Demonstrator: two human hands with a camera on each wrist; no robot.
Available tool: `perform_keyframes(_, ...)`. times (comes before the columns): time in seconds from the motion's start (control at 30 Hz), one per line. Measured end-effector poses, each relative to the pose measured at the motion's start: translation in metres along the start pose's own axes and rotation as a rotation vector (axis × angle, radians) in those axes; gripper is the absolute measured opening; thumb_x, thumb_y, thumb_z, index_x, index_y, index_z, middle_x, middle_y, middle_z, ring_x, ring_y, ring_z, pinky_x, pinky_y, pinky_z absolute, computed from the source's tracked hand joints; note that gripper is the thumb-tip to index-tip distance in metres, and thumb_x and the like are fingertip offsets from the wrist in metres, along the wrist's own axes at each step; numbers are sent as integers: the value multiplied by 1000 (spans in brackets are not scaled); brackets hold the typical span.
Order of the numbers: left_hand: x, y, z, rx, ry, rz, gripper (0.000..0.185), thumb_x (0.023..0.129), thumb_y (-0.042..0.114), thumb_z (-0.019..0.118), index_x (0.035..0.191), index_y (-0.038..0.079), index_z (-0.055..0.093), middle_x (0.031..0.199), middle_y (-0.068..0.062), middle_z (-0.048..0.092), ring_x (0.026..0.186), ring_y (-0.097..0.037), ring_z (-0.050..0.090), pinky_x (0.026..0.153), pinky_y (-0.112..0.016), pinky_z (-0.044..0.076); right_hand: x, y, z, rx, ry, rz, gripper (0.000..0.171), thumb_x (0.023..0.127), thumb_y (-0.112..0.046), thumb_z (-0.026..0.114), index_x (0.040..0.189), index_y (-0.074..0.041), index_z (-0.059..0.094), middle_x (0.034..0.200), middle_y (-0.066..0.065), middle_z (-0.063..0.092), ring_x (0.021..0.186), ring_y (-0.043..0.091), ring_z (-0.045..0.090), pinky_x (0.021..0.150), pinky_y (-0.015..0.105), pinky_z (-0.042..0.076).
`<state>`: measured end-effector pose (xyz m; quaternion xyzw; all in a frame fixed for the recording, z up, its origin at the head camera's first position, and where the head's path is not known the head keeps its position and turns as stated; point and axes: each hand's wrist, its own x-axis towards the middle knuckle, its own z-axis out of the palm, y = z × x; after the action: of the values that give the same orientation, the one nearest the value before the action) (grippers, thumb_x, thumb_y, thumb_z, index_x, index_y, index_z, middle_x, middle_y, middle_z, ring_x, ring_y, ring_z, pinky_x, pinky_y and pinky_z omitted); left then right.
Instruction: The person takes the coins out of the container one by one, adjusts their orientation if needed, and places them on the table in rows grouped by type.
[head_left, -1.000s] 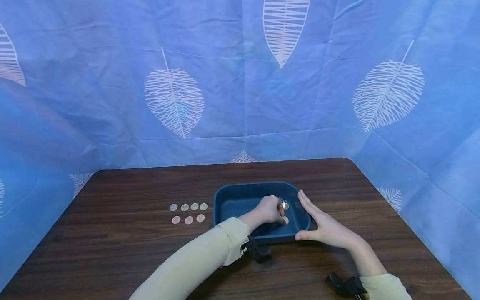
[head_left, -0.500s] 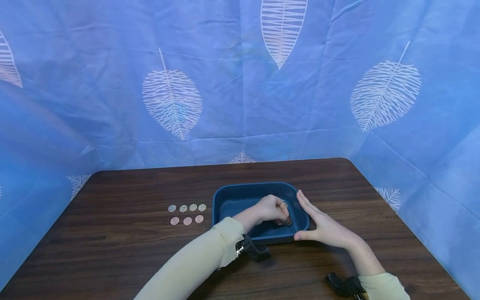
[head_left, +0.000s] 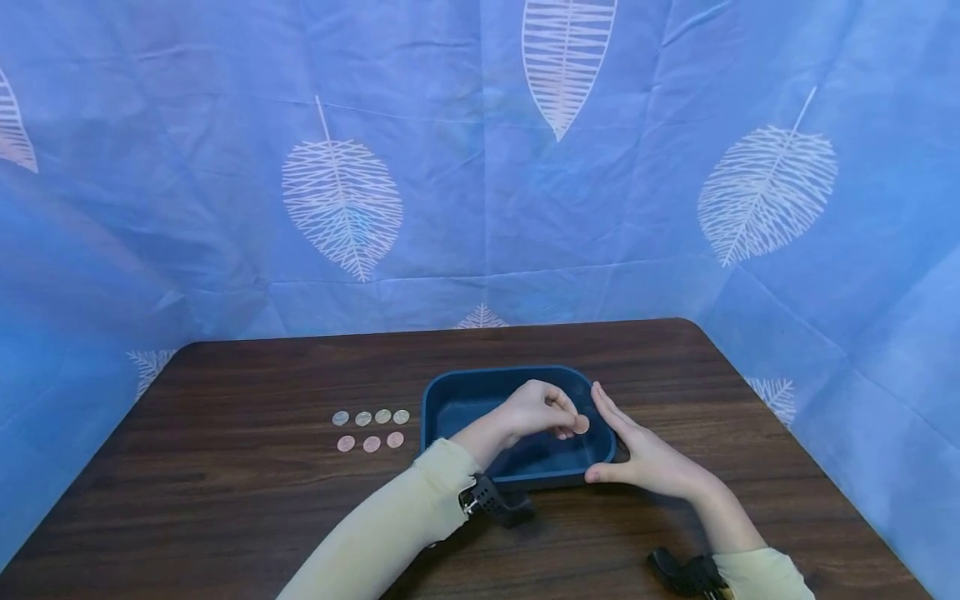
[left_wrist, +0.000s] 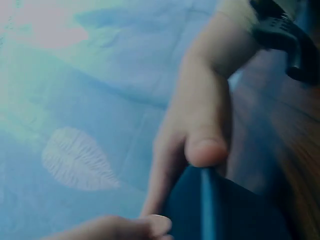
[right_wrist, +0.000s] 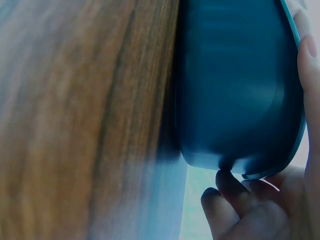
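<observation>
A dark blue rectangular tray [head_left: 480, 373] stands on the wooden table. Over its right half, my left hand [head_left: 528, 410] pinches a copper-coloured coin [head_left: 581, 424] between thumb and fingertips; the left wrist view shows the coin [left_wrist: 160, 225] close up. My right hand [head_left: 652, 454] holds the tray's right end, thumb on the near rim and fingers along the end wall. In the right wrist view, bent fingers [right_wrist: 232, 192] touch the tray's outside. Left of the tray lie a row of several silvery coins [head_left: 363, 418] and, nearer, a row of three copper-coloured coins [head_left: 371, 444].
The dark wooden table [head_left: 225, 517] has a rounded far edge. Blue cloth [head_left: 450, 200] with white leaf prints hangs behind and at the sides. Black wrist devices [head_left: 501, 504] sit at both cuffs of the pale sleeves.
My left hand has taken hold of the copper-coloured coin inside the tray and raised it slightly. A silvery coin seen earlier inside the tray is out of sight. My right hand stays put.
</observation>
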<state>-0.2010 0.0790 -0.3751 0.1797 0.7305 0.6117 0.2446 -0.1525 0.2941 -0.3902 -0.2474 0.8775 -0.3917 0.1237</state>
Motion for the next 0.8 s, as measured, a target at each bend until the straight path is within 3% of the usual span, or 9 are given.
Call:
perform_keyframes(0.2,-18,5,-17,-189,-28,84,13,90,11,68,91,-2,65,85,-17,66,85,-38,60,82,-41,52,0,0,4,11,-3,7,103,87,-28,72,154,-20,-6,158,13,-8,140,47,5,98,68,25)
perform_keyframes(0.33,-39,9,-34,-161,-49,143,10,91,11,65,91,1,63,89,-21,64,91,-43,57,87,-49,48,0,-1,3,0,2,5,104,86,-28,73,154,-20,-5,158,12,-8,140,47,3,99,68,25)
perform_keyframes(0.5,-66,12,-59,-117,-23,177,7,92,9,63,91,3,61,81,-9,62,84,-26,61,85,-48,49,0,0,1,-12,10,-1,104,85,-27,73,154,-21,-5,159,10,-8,140,46,3,98,69,25)
perform_keyframes(0.67,-90,4,-86,-81,51,182,9,92,10,64,93,2,61,85,-7,64,90,-38,59,86,-50,47,0,1,0,-9,7,-7,104,86,-26,73,154,-21,-6,159,9,-10,140,46,2,98,69,25)
perform_keyframes(0.8,-109,-6,-108,-55,140,158,14,92,15,65,94,2,60,94,-10,65,93,-38,59,86,-51,46,0,1,-1,-12,7,-6,104,86,-26,73,154,-21,-6,159,10,-10,140,46,2,98,69,25)
